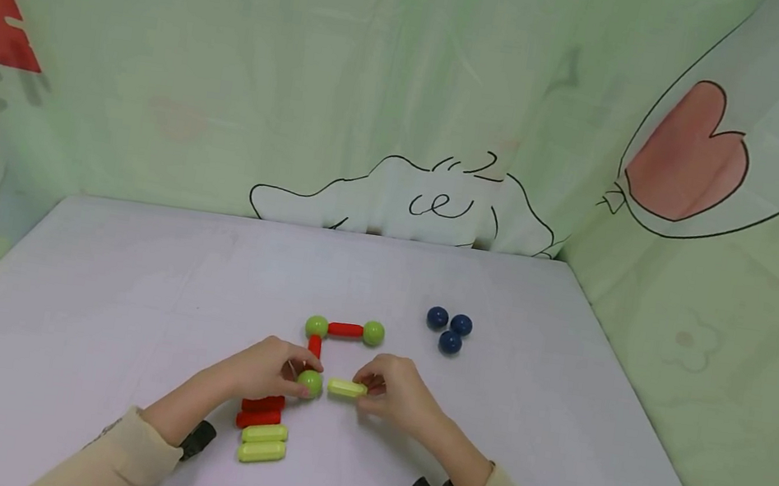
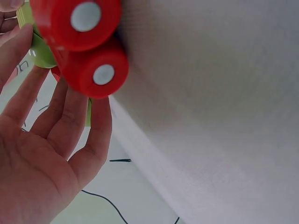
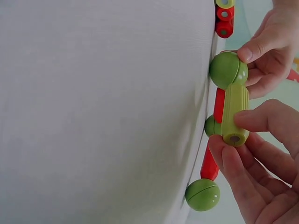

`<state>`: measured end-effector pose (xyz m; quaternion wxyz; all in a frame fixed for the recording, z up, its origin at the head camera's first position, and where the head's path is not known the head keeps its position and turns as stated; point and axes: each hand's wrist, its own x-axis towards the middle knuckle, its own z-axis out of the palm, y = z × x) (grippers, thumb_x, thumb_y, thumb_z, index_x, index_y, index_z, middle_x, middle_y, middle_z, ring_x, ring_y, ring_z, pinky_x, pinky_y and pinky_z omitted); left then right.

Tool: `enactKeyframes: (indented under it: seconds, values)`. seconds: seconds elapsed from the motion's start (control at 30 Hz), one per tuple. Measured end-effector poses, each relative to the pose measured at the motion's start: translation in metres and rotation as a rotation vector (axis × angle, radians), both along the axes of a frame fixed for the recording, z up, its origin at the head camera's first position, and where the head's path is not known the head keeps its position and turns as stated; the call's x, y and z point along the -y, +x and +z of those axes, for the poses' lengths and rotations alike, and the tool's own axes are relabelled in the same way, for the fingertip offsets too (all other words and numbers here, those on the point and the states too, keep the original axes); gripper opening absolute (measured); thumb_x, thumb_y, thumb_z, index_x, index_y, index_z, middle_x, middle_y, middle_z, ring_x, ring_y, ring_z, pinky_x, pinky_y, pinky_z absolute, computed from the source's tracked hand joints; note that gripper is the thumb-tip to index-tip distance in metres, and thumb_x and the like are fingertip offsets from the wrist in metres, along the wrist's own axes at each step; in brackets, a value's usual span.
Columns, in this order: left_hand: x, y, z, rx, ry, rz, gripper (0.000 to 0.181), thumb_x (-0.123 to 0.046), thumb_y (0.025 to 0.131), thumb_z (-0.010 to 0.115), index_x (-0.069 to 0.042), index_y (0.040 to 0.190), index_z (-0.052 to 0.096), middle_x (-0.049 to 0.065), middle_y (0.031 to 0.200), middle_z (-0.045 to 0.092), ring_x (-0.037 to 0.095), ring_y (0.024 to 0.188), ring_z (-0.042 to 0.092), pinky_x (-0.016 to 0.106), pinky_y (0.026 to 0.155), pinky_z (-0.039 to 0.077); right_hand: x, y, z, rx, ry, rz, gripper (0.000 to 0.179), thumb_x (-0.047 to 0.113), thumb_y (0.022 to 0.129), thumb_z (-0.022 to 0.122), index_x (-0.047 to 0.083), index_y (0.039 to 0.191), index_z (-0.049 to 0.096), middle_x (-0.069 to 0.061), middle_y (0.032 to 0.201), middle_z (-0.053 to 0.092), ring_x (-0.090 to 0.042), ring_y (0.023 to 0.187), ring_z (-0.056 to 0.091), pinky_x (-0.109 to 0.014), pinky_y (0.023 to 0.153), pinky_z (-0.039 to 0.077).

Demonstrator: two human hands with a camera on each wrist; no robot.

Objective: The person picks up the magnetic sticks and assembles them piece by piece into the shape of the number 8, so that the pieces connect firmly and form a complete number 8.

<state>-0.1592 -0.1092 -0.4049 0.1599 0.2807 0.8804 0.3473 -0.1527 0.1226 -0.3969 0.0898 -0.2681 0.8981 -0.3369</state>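
Observation:
My left hand [image 1: 269, 369] pinches a green ball [image 1: 311, 384] at the near end of a chain of balls and rods. From that ball a red rod [image 1: 315, 346] runs back to a corner green ball [image 1: 316, 327]. Another red rod [image 1: 346, 330] then leads right to an end green ball [image 1: 373, 333]. My right hand [image 1: 400, 392] pinches a yellow-green rod [image 1: 342, 388] by its right end, its other end pointing at the ball in my left hand. A round metal disc [image 3: 234, 138] shows in the rod's end in the right wrist view.
Two loose red rods [image 1: 258, 419] lie beside my left wrist, with two yellow-green rods [image 1: 261, 451] just nearer. Three dark blue balls [image 1: 450, 342] sit together at the back right of the white table [image 1: 169, 270]. Printed green cloth [image 1: 237, 47] hangs behind it.

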Motion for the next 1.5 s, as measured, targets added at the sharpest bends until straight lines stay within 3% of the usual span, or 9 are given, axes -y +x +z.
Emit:
enactKeyframes:
  seconds: [0.43, 1.5]
  values:
    - [0.0003, -0.0009, -0.0040, -0.040, 0.006, -0.007, 0.024, -0.015, 0.079, 0.072, -0.012, 0.102, 0.065, -0.003, 0.086, 0.061, 0.011, 0.076, 0.057, 0.023, 0.069, 0.048, 0.0044, -0.0068, -0.0052, 0.005, -0.002, 0.044, 0.016, -0.005, 0.071, 0.070, -0.002, 0.087, 0.068, -0.006, 0.080, 0.062, -0.017, 0.073, 0.060, -0.019, 0.062, 0.048]
    - [-0.0001, 0.0024, 0.0002, -0.016, -0.016, 0.003, 0.024, -0.014, 0.080, 0.071, -0.011, 0.103, 0.064, -0.001, 0.088, 0.061, 0.012, 0.077, 0.057, 0.026, 0.069, 0.048, 0.0052, -0.0078, -0.0066, 0.037, 0.007, 0.026, 0.017, -0.005, 0.072, 0.070, -0.002, 0.089, 0.068, -0.006, 0.082, 0.062, -0.017, 0.074, 0.058, -0.021, 0.062, 0.048]
